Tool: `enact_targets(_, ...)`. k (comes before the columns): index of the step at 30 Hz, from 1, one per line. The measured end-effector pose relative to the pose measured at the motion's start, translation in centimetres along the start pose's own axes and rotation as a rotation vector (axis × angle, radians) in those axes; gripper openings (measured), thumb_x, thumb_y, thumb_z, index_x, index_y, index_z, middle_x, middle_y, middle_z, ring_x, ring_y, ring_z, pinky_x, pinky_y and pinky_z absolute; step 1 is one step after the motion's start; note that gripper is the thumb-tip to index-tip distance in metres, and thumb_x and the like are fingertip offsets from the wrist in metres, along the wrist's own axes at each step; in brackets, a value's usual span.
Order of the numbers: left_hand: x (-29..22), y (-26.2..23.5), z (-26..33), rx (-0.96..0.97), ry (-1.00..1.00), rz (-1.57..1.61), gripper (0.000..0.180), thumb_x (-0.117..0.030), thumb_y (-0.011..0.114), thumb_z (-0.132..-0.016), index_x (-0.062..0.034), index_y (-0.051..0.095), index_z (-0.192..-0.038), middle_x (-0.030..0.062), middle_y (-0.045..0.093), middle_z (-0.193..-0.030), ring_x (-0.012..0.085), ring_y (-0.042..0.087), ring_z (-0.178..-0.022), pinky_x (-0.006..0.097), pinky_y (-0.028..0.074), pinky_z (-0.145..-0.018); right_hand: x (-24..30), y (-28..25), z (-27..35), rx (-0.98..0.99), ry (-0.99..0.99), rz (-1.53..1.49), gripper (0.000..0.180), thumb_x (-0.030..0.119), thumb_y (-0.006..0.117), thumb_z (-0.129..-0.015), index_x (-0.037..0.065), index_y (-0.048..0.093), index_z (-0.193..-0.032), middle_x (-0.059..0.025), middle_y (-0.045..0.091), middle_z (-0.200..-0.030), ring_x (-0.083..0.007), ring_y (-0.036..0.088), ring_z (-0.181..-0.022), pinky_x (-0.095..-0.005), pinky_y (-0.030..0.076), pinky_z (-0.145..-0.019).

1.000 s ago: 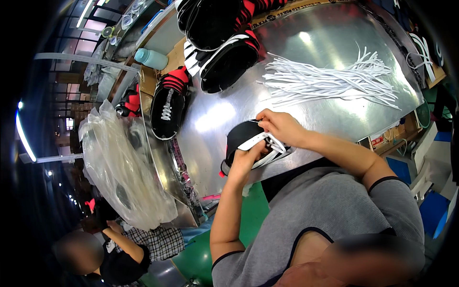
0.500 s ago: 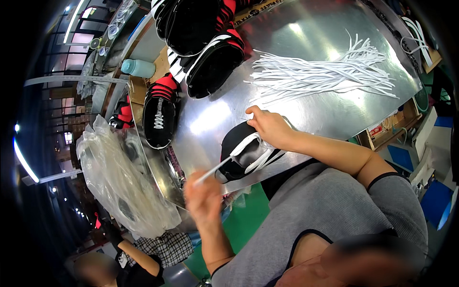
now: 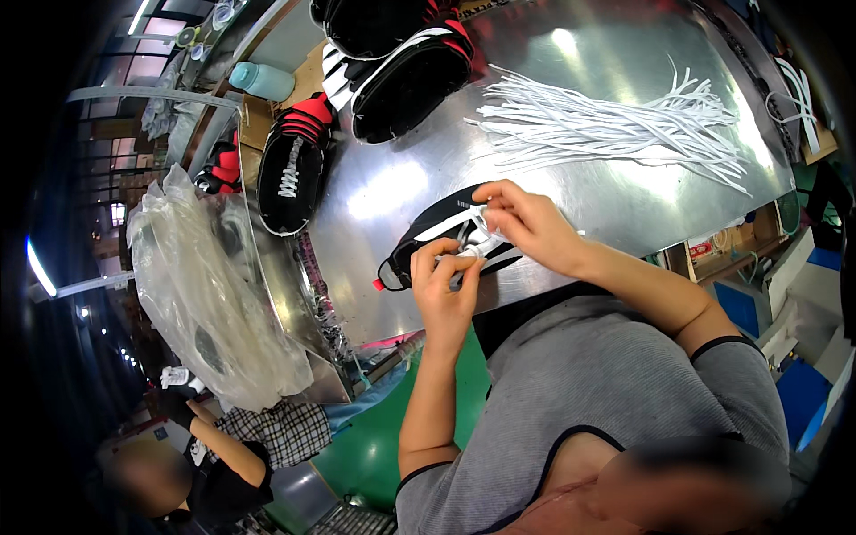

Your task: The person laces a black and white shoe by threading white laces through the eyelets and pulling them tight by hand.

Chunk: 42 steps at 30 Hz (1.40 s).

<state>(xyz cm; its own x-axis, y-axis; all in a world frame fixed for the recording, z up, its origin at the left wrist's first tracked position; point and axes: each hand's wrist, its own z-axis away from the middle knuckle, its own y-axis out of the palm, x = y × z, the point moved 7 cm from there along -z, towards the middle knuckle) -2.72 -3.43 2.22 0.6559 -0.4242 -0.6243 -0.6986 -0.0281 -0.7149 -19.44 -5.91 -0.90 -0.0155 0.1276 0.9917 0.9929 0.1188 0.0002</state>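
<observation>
Nearest, at the near edge of the metal table, both hands work on one black shoe with white stripes that lies about the middle of the view, its toe pointing toward 8 o'clock. The left hand sits just at 6 o'clock of the shoe, fingers curled and pinching a white lace against it; the right hand covers the shoe's heel end at 3 o'clock, its fingertips pressed together on the same lace. The table's edge runs right under the hands — little bare metal lies between shoe and rim there, while a broad shiny stretch opens toward 12 o'clock. Beyond it, at 1 o'clock, one loose bundle of white laces fans out, too many to count. At 11 o'clock lie three more black shoes, some with red, one hanging over the left edge. At 8 o'clock, off the table, a clear plastic bag bulges.
</observation>
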Motion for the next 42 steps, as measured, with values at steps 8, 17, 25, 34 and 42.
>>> enact_targets(8,1.4,0.3,-0.6,-0.029,-0.180,0.032,0.022,-0.012,0.081,-0.080,-0.0019,0.067,-0.094,0.0117,0.068,-0.088,0.0304,0.065,-0.079,0.038,0.050,-0.072,-1.0,0.5,3.3,0.176,0.060,0.307,0.027,0.017,0.057,-0.100,0.005,0.050,-0.124,-0.0154,0.070,-0.086,-0.0338,0.070,-0.078,-0.0409,0.053,-0.068)
enact_targets(17,1.7,0.7,-0.8,0.057,-0.186,-0.017,0.022,-0.014,0.083,-0.081,-0.0022,0.069,-0.093,0.0067,0.071,-0.078,0.0107,0.060,-0.065,0.026,0.047,-0.061,-1.7,0.9,2.7,0.216,0.132,0.320,0.031,0.018,0.060,-0.099,0.004,0.045,-0.122,-0.0140,0.069,-0.083,-0.0350,0.068,-0.075,-0.0432,0.052,-0.067)
enact_targets(25,1.6,0.8,-0.7,0.024,-0.158,-0.018,0.021,-0.013,0.083,-0.082,-0.0021,0.068,-0.092,0.0053,0.070,-0.079,0.0117,0.062,-0.067,0.026,0.048,-0.062,-0.5,0.2,2.9,0.247,0.319,0.342,0.030,0.016,0.059,-0.099,0.003,0.044,-0.121,-0.0142,0.068,-0.081,-0.0348,0.068,-0.074,-0.0431,0.052,-0.066)
enact_targets(34,0.4,1.2,-0.4,0.051,-0.031,0.011,0.020,-0.006,0.078,-0.083,-0.0007,0.070,-0.100,0.0125,0.072,-0.087,0.0240,0.070,-0.074,0.031,0.052,-0.067,-3.1,2.0,2.4,0.154,0.196,0.317,0.028,0.011,0.059,-0.098,0.003,0.042,-0.119,-0.0154,0.068,-0.082,-0.0346,0.068,-0.072,-0.0423,0.051,-0.064)
enact_targets(42,0.5,1.1,0.8,-0.044,0.017,-0.052,0.017,-0.007,0.075,-0.086,-0.0003,0.063,-0.097,0.0148,0.067,-0.082,0.0341,0.065,-0.071,0.040,0.049,-0.062,0.3,0.1,1.9,0.330,0.257,0.522,0.029,0.021,0.065,-0.094,0.006,0.050,-0.113,-0.0140,0.069,-0.082,-0.0355,0.069,-0.076,-0.0435,0.052,-0.067)
